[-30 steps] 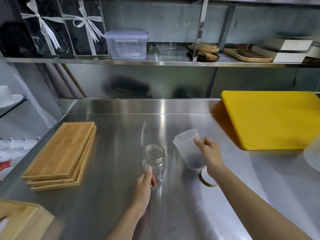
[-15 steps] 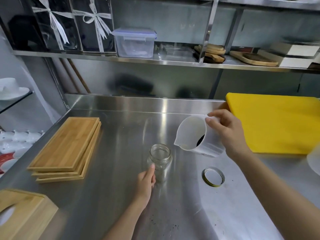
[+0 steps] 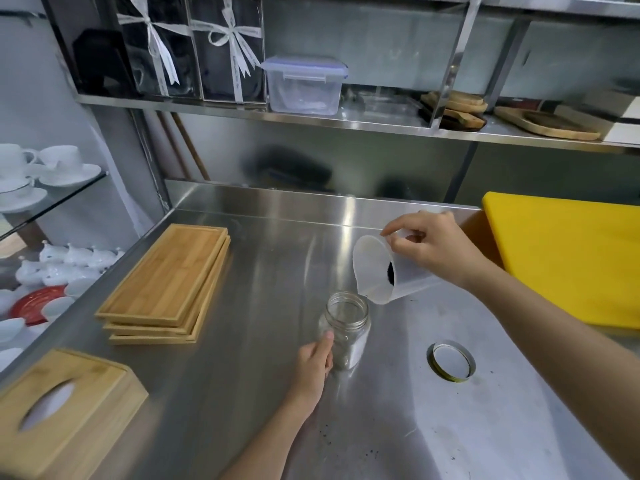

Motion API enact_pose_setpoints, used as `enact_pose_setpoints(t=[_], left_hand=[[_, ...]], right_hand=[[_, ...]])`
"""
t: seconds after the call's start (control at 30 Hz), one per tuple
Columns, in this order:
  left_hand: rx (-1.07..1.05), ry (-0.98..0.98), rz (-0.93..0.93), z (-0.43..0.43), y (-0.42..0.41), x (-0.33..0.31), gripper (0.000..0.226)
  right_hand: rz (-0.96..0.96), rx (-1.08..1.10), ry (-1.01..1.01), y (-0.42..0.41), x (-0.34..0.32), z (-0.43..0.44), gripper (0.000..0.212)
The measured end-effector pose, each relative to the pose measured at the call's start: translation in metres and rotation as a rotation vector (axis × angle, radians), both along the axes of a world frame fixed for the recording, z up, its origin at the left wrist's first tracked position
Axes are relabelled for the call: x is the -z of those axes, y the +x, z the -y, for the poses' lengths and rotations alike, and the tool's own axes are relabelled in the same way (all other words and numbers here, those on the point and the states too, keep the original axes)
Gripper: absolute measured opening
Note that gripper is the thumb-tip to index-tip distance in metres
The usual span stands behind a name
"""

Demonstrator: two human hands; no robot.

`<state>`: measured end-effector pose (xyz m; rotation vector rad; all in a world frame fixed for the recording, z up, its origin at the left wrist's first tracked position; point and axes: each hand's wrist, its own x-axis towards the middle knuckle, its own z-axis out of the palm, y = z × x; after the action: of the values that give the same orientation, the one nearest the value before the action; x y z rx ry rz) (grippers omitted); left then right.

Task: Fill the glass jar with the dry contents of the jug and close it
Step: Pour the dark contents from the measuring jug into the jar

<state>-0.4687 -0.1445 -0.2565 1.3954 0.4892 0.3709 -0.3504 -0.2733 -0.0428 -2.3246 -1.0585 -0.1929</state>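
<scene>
A clear glass jar (image 3: 347,323) stands upright and open on the steel counter (image 3: 242,393). My left hand (image 3: 313,365) grips its lower side. My right hand (image 3: 433,249) holds a translucent plastic jug (image 3: 375,271) tilted steeply to the left, its spout just above and right of the jar's mouth. Dark dry grains show inside the jug near its bottom. The jar's metal lid (image 3: 451,362) lies flat on the counter to the right of the jar.
Stacked bamboo trays (image 3: 166,282) lie left of the jar, a wooden tissue box (image 3: 59,410) at the near left. A yellow cutting board (image 3: 568,258) sits at the right. White cups (image 3: 52,164) stand on a glass shelf beyond the counter's left edge. A shelf (image 3: 346,121) runs overhead.
My right hand lifted the jug off the counter, carried it above the jar and tipped it further toward the jar's mouth. My left hand stayed on the jar.
</scene>
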Motion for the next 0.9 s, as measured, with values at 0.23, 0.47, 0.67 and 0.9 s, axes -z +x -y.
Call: enact_pose_setpoints(t=[0.23,0.47,0.67,0.9], left_hand=[[-0.016,0.025,-0.018,0.001,0.0,0.004,0.05],[-0.016,0.046,-0.038,0.0,-0.001,0.006,0.053],[-0.013,0.048,-0.056,0.0,-0.001,0.008,0.057],[-0.01,0.059,-0.064,0.002,-0.003,0.005,0.056]], right_hand=[[0.133,-0.058,-0.11,-0.006,-0.003,-0.012,0.018],[0.235,-0.116,-0.152,-0.008,-0.005,-0.017,0.016],[0.269,-0.163,-0.174,-0.007,-0.003,-0.025,0.014],[0.325,-0.21,-0.184,-0.006,-0.002,-0.032,0.014]])
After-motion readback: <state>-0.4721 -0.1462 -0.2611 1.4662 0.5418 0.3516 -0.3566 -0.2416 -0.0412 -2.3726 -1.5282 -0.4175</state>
